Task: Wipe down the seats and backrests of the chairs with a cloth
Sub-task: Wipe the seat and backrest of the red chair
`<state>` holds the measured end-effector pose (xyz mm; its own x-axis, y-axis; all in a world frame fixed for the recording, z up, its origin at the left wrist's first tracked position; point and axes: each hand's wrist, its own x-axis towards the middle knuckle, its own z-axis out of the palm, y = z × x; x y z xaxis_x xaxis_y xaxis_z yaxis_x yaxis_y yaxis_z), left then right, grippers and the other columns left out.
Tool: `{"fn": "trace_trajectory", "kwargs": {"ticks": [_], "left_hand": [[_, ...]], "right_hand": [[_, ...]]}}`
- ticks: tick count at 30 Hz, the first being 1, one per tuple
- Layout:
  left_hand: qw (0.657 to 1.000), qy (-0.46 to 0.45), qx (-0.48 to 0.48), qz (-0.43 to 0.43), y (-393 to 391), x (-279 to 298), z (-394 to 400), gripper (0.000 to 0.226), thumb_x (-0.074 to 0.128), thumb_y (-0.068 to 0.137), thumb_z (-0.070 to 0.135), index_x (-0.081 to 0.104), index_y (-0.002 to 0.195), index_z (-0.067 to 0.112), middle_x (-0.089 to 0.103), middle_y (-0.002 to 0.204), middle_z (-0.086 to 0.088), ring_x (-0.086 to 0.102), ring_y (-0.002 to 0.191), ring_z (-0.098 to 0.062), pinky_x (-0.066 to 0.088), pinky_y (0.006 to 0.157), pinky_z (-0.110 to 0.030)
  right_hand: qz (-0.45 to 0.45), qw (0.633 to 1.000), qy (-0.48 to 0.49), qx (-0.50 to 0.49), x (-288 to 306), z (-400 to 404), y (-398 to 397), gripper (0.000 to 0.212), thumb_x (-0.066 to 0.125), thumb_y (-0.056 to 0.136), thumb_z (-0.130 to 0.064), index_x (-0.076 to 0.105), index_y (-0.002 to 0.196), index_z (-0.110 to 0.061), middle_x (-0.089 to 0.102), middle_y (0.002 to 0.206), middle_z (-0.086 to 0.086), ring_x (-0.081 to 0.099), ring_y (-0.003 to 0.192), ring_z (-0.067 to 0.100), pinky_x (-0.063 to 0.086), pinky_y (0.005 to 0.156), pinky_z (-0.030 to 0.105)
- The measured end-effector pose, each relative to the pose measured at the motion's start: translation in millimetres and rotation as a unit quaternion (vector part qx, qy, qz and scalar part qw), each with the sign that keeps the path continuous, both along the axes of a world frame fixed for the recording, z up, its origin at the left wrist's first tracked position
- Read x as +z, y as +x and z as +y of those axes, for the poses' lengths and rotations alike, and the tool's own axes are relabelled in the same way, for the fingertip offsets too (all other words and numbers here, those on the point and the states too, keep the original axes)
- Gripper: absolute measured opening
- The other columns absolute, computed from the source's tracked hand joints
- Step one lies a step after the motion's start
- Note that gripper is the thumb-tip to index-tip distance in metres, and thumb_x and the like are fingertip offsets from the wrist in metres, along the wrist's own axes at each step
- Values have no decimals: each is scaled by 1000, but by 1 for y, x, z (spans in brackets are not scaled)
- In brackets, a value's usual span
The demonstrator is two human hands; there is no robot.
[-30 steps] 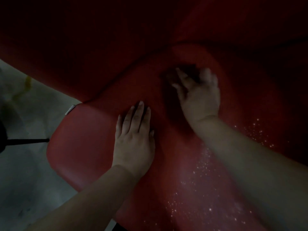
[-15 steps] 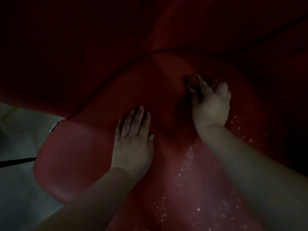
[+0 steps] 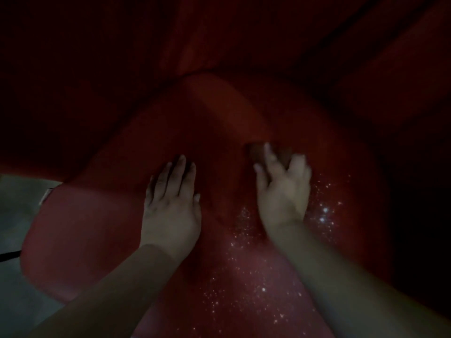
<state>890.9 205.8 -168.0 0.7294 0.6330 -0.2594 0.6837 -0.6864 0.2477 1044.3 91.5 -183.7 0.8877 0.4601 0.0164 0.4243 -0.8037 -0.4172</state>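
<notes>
A red moulded chair seat [image 3: 80, 230] fills the dim view, with its backrest [image 3: 122, 69] rising dark at the top. My left hand [image 3: 170, 206] lies flat on the seat with straight fingers. To its right, my right hand [image 3: 283, 189] holds a dark cloth [image 3: 256, 150] against the seat; the cloth shows only beyond my fingertips and is blurred. Glinting wet specks [image 3: 256, 276] cover the seat near my right forearm.
Grey floor [image 3: 14, 215] shows at the left beside the seat's edge. A thin black rod [image 3: 9, 255] sticks out at the far left. A second red seat or backrest [image 3: 390, 93] stands in shadow at the upper right.
My right hand and the cloth have slid across the seat toward me. The view has tilted, so the seat and both hands sit lower in frame. My left hand stays flat.
</notes>
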Motion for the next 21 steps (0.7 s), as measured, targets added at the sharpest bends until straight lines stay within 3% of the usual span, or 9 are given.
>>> {"fn": "trace_trajectory", "kwargs": {"ticks": [2, 5, 8, 11, 14, 17, 19, 21], "left_hand": [[1000, 2, -4, -2, 4, 4, -5, 55, 38, 98, 30, 28, 150, 16, 15, 160, -1, 13, 147, -21, 10, 118, -43], [1000, 1, -16, -12, 12, 6, -9, 54, 39, 98, 30, 29, 149, 16, 18, 159, -2, 15, 147, -22, 11, 118, -44], [1000, 7, -19, -13, 19, 4, -10, 55, 39, 97, 30, 29, 149, 16, 18, 159, -1, 15, 146, -21, 11, 118, -44], [1000, 8, -19, -9, 28, 4, -13, 55, 40, 97, 29, 29, 150, 16, 18, 159, -2, 14, 146, -22, 12, 118, -45], [1000, 9, -25, -8, 35, 5, -19, 56, 39, 97, 31, 28, 150, 16, 17, 160, -2, 14, 146, -22, 12, 119, -46], [999, 14, -44, -7, 38, 5, -25, 55, 39, 97, 31, 29, 150, 17, 18, 159, -2, 16, 146, -22, 12, 118, -45], [998, 15, -56, -7, 40, 2, -27, 55, 41, 97, 30, 31, 149, 17, 20, 159, -2, 17, 146, -23, 12, 117, -45], [998, 16, -56, -6, 41, 0, -27, 55, 42, 96, 30, 31, 149, 17, 20, 159, -3, 17, 145, -24, 13, 117, -46]], "right_hand": [[13, 997, -2, 81, 3, -9, -18, 45, 60, 92, -39, 54, 136, -35, 49, 112, 7, 46, 96, 23, 51, 79, 39], [-7, 991, -38, 129, 3, 2, 25, 44, 57, 93, -42, 53, 136, -37, 49, 115, 10, 46, 98, 28, 49, 80, 42], [4, 998, -54, 18, -2, -4, 63, 44, 52, 95, -45, 49, 139, -39, 47, 122, 12, 45, 107, 31, 45, 89, 41], [11, 996, -31, -87, -2, -26, 32, 45, 56, 94, -41, 51, 138, -38, 47, 119, 10, 45, 105, 29, 46, 86, 41], [12, 1000, -15, -10, 2, -38, -11, 45, 60, 92, -38, 54, 136, -34, 50, 113, 10, 48, 98, 28, 49, 78, 40], [10, 996, -28, 81, 1, -34, 17, 45, 56, 93, -42, 51, 138, -36, 49, 119, 10, 46, 102, 28, 48, 84, 41], [9, 998, -39, 43, -2, -33, 52, 44, 54, 94, -44, 50, 138, -39, 47, 124, 11, 44, 108, 31, 45, 89, 42], [31, 997, -15, -68, -5, -39, 66, 44, 54, 94, -43, 49, 138, -40, 45, 126, 8, 43, 110, 27, 42, 93, 39]]}}
